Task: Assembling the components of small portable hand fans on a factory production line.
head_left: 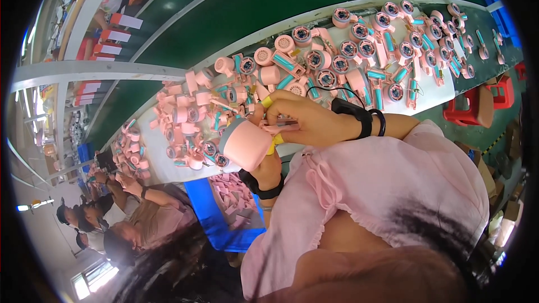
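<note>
My left hand (268, 169), with a black wristband and a yellow finger cot, holds a pink round fan housing (246, 146) with a grey rim from below. My right hand (303, 119), also wearing a black wristband and a yellow finger cot, is closed over the housing's pink handle end just above it. Both hands are close to my chest, over the near edge of the white worktable (168, 160). What my right fingertips pinch is hidden.
The worktable is covered with several pink housings, round motor parts (341, 64) and teal cells. A blue bin (224, 213) of pink shells sits below it. A green conveyor belt (236, 17) runs behind. Co-workers (112, 213) sit at lower left; red stools (477, 106) stand at right.
</note>
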`<state>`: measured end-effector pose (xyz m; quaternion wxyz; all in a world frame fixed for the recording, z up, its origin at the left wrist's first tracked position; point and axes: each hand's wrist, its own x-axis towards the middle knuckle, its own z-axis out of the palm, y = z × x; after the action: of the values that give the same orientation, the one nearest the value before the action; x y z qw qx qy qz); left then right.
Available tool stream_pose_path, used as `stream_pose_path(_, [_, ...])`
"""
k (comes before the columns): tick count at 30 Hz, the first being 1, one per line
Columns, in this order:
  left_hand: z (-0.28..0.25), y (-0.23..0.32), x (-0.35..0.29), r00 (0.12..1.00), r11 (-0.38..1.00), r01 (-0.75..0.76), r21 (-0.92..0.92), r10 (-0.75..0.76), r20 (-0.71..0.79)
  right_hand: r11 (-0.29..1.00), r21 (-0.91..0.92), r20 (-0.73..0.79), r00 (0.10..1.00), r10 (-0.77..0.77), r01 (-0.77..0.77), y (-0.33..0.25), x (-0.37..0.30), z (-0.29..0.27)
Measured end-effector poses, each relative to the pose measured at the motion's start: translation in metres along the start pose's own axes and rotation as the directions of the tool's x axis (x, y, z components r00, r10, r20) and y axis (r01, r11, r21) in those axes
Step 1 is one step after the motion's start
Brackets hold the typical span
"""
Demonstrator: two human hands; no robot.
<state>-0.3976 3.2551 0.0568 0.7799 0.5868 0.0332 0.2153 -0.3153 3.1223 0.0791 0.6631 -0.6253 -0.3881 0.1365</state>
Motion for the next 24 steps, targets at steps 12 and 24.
stream_pose_path(12, [-0.020,-0.008,-0.007,0.997,0.900,0.067,-0.431,-0.042,0.067,0.991,0.009,0.180,0.975,0.127,-0.131,0.000,0.011,-0.029])
stream_pose_path(24, [-0.018,-0.003,-0.016,0.995,0.956,0.095,-0.277,-0.086,0.047,0.984,-0.132,0.302,0.940,0.157,-0.122,-0.025,0.023,-0.037])
